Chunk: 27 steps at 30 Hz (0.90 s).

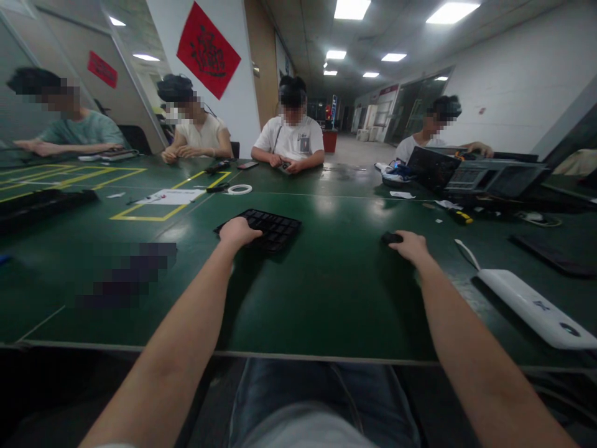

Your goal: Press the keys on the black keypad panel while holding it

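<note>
Black tray (280, 231) under left grip (239, 232) (closure unclear) | right grip (411, 245) pinching block (390, 238) | white device (527, 302)

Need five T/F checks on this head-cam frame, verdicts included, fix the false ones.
1. The left hand touches the black tray. True.
2. The right hand has a yellow tool at its fingertips. False: it has a small dark object there.
3. A white ring lies beyond the black tray. True.
4. The tabletop is white. False: it is green.
5. The white device lies left of the black tray. False: it lies to the right.
</note>
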Each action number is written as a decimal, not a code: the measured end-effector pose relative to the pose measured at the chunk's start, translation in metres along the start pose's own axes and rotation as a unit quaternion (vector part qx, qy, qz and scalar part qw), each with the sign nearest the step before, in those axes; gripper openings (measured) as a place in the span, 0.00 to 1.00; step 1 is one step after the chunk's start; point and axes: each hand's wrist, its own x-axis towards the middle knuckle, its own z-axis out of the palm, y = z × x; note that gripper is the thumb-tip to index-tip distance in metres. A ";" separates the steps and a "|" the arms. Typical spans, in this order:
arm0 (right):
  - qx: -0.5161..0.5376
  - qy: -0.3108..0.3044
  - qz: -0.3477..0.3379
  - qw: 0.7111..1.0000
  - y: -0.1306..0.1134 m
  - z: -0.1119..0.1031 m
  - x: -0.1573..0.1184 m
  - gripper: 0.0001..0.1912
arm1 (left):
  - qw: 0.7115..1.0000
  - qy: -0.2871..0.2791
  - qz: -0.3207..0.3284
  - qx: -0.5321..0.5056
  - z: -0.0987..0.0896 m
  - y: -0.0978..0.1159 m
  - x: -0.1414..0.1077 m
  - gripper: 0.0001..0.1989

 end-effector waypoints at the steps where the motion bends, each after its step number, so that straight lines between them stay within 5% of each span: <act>1: 0.030 0.000 -0.044 0.999 -0.014 0.004 -0.004 0.25 | 1.000 0.002 0.001 0.004 0.005 0.011 -0.005 0.18; 6: 0.277 -0.069 -0.227 0.931 -0.079 0.025 -0.033 0.26 | 0.979 -0.001 0.117 -0.166 0.033 0.070 -0.037 0.16; 10: 0.491 -0.161 -0.252 0.818 -0.099 0.036 -0.049 0.20 | 0.925 -0.041 0.169 -0.337 0.051 0.099 -0.064 0.16; 12: 0.538 -0.167 -0.232 0.793 -0.100 0.038 -0.050 0.15 | 0.915 -0.048 0.189 -0.353 0.058 0.104 -0.073 0.17; 15: 0.547 -0.158 -0.220 0.792 -0.096 0.039 -0.048 0.15 | 0.912 -0.048 0.202 -0.355 0.065 0.103 -0.077 0.20; 22: 0.475 -0.201 -0.309 0.799 -0.098 0.031 -0.048 0.26 | 0.887 -0.085 0.253 -0.376 0.074 0.098 -0.073 0.19; 27: 0.460 -0.203 -0.348 0.792 -0.100 0.023 -0.050 0.22 | 0.905 -0.068 0.284 -0.308 0.067 0.099 -0.079 0.19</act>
